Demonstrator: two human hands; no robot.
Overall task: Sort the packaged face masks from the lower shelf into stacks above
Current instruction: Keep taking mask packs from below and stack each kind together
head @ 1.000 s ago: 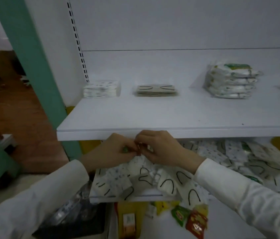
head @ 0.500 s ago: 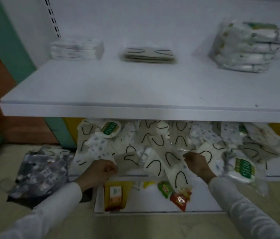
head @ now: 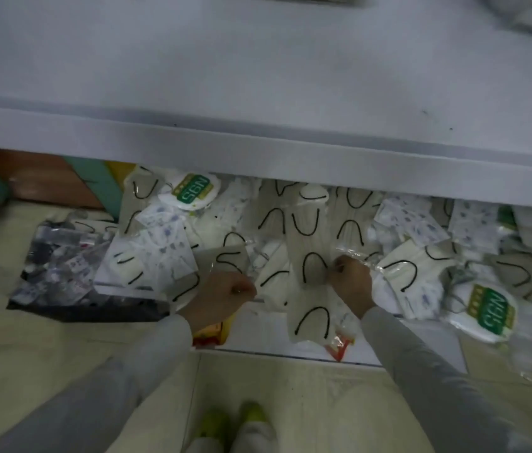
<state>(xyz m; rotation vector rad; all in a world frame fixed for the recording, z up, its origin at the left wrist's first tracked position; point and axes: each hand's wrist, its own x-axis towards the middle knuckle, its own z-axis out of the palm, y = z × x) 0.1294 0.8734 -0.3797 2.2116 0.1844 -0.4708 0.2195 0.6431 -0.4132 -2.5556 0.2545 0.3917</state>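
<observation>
Both hands dropped lower: left hand (head: pixel 225 294) clenched on a mask pack (head: pixel 225 261) at 9 o'clock, right hand (head: pixel 351 282) pinching clear wrap (head: pixel 356 256). Hanging packs (head: pixel 310 308) at 6 o'clock might slide off the shelf (head: pixel 120 286) if tugged.

Dim, flat indoor light with a grey-blue cast; no clear source shows. The upper shelf (head: pixel 258 76) shades the pile beneath. Faint glare glints on plastic wrappers (head: pixel 353 253). Motion blur softens everything, and the wide lens bows the shelf edge, smearing corners
</observation>
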